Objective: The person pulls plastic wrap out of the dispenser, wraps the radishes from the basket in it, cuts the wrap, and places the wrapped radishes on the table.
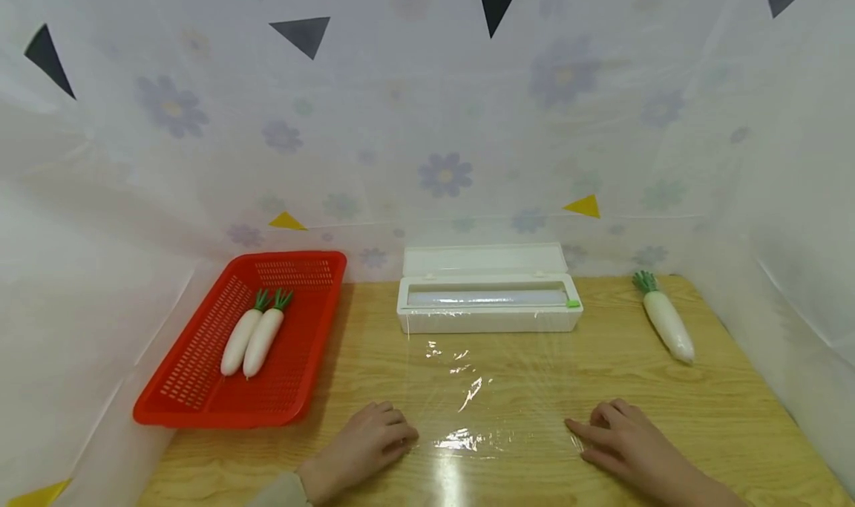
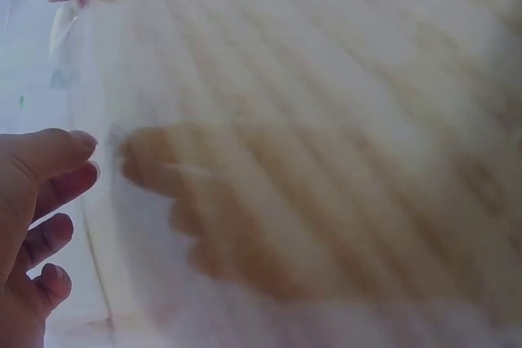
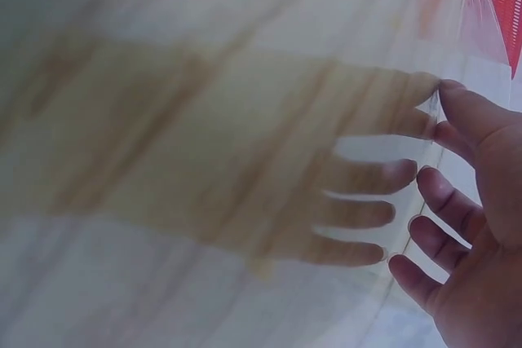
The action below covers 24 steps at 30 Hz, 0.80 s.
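A sheet of clear cling film stretches over the table from a white dispenser box toward me. Its lid stands raised at the back, and the roll lies inside. My left hand pinches the film's near left corner between thumb and forefinger. At the near right corner my right hand pinches the film likewise; in the right wrist view its other fingers are spread and loosely bent. A small green piece sits at the box's right front edge.
A red plastic basket on the left holds two white radishes with green tops. Another white radish lies on the wooden table at the right. Flower-patterned sheeting hangs behind and along both sides.
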Available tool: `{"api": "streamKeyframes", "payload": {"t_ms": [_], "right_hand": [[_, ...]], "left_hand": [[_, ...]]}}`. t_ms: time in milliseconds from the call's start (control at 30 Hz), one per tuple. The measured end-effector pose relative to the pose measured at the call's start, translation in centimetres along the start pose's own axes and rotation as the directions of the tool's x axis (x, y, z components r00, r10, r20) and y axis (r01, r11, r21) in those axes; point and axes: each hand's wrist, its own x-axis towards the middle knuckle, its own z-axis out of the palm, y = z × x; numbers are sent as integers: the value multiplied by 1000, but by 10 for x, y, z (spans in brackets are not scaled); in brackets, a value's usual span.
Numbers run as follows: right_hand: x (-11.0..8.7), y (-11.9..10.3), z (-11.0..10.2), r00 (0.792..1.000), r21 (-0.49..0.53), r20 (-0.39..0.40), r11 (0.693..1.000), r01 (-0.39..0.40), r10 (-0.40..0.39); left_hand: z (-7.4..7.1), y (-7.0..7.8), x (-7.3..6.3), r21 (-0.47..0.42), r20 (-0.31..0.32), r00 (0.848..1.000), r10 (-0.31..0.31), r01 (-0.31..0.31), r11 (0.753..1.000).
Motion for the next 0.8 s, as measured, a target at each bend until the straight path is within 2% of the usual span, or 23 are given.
{"api": "streamKeyframes", "payload": {"t_ms": [133, 267, 333, 400, 500, 633, 700, 800], "right_hand": [[0, 0, -1, 1000, 1, 4, 1000, -4, 4], [0, 0, -2, 1000, 7, 7, 1000, -13, 13], [0, -1, -2, 1000, 11, 11, 1000, -15, 15], [0, -1, -3, 1000, 16, 15, 1000, -16, 16], [0, -1, -3, 1000, 18, 22, 1000, -13, 12], [-1, -1, -2, 999, 18, 33, 1000, -11, 11], [-1, -1, -2, 999, 16, 36, 1000, -14, 13], [-1, -1, -2, 999, 16, 44, 1000, -15, 15]], "left_hand": [[-12, -2, 9, -26, -52, 998, 39, -40, 999], [-37, -10, 22, -73, -119, 992, 42, -51, 996], [-54, -16, 29, -93, -131, 991, 12, -25, 995], [-72, -22, 35, -96, -132, 990, -40, 27, 995], [-99, -34, 42, -121, -140, 979, -148, 131, 984], [-130, -59, 47, -160, -147, 939, -310, 286, 945], [-143, -76, 47, -166, -145, 911, -387, 363, 917], [-158, -103, 43, -179, -140, 856, -498, 473, 863]]}}
